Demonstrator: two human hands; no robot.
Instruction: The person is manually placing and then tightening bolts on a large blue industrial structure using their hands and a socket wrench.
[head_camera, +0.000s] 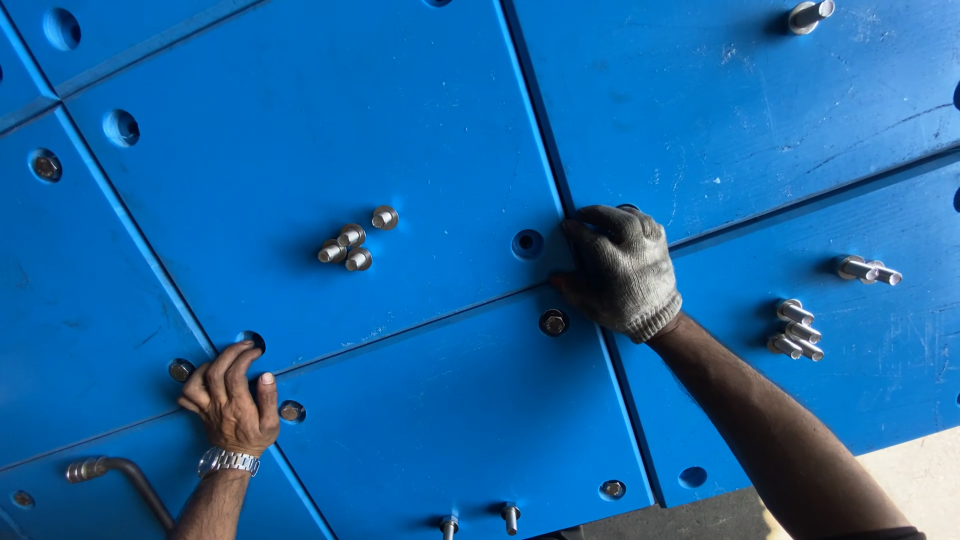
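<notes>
Large blue panels (420, 130) lie edge to edge, with round holes near their corners. My bare left hand (232, 398), a metal watch on its wrist, rests on a panel corner with its fingers curled at a hole (250, 342). My right hand (622, 268) wears a grey knit glove and presses on the corner where several panels meet, fingers bent at the seam. A bolt head (553, 322) sits in a hole just left of that hand, and an empty hole (527, 243) lies above it.
Loose silver bolts lie in clusters on the panels (352, 245), (797, 330), (868, 270), with one more at the top right (808, 15). A bent metal wrench (120, 475) lies at the lower left. Bare concrete floor (910, 470) shows at the lower right.
</notes>
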